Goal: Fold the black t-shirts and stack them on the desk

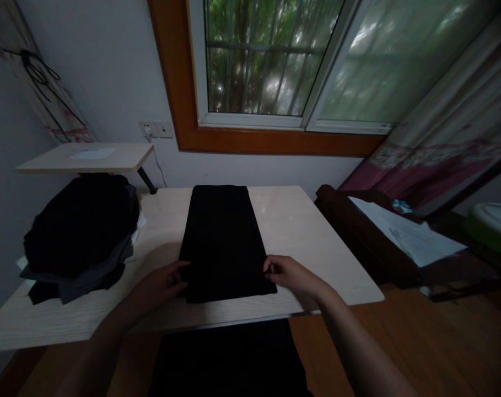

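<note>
Dim interior; daylight enters through the window [270,66] beyond the left hand [170,281] and right hand [287,273]. Soft shadow lies on the tabletop [300,237] beside the left hand. Between the hands, black cloth [225,242] loses surface detail. Far right of the grip, the curtain [452,127] appears stretched and blurred.

A wall socket [155,129] sits left of the wood-framed window [270,60], a flowered curtain [448,132] hanging at right.

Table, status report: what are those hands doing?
Left hand, right hand at opposite edges of black cloth. Cloth flat on table. Dark fabric pile apart, left.
</note>
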### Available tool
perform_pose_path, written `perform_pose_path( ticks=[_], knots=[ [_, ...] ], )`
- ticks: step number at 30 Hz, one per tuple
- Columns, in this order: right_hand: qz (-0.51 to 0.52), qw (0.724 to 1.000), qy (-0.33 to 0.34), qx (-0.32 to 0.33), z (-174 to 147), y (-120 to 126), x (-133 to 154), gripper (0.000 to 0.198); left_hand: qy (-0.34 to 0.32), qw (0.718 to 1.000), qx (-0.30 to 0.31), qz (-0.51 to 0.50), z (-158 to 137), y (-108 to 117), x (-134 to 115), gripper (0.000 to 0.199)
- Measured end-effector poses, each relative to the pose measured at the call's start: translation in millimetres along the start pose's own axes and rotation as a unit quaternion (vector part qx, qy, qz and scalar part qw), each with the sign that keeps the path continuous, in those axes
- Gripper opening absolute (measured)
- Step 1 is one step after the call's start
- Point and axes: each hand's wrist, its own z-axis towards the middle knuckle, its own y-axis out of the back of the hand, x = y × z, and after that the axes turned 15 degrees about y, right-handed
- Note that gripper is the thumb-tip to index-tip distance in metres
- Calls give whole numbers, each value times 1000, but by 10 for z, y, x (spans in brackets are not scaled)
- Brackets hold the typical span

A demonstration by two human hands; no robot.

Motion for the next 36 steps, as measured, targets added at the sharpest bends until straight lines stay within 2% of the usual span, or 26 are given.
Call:
perform_pose_path(
  ticks=[4, 10, 16, 21, 27, 36],
  knots=[
    [-1, 1000, -2, 0, 29, -26, -3, 10, -5, 1000, -22, 18, 41, -104, -142, 65],
    [-8, 1000, 5, 1, 28, -17, -9, 13, -7, 1000, -2, 16, 58, -201, -234, 65],
    [-49, 996, 77, -21, -4, -18, 92, 17, -31, 996, -7, -84, -11, -65, -193, 49],
    [-59, 986, 152, -42, 16, -39, 131, 27, -34, 988, -41, -148, -53, 115, -86, 48],
    [-75, 984, 161, 21, 25, -51, 157, 21, -10, 999, 11, -43, 14, 115, 66, 51],
    [-44, 987, 132, 84, 34, -5, 178, 22, -41, 999, 11, 1, 47, 92, 95, 33]
  ],
)
